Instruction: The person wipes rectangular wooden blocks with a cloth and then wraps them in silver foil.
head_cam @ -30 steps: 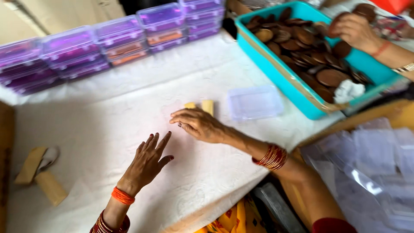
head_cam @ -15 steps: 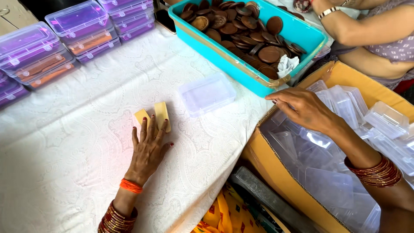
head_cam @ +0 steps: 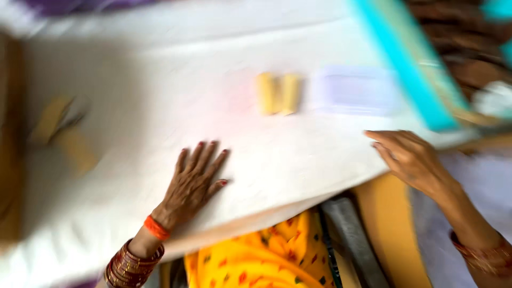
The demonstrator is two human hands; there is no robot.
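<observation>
Bright even daylight, heavy motion blur, soft shadows

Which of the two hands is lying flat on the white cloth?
The left hand, fingers spread on the white cloth. The right hand is at the table edge.

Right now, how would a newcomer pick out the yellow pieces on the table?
Start at the white cloth covering the table. Just past the left hand, left of a pale clear lid, lie two small yellow blocks side by side. Nothing else there is yellow.

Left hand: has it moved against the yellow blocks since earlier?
Yes. The left hand drew back toward the wearer, away from the yellow blocks it touched.
</observation>
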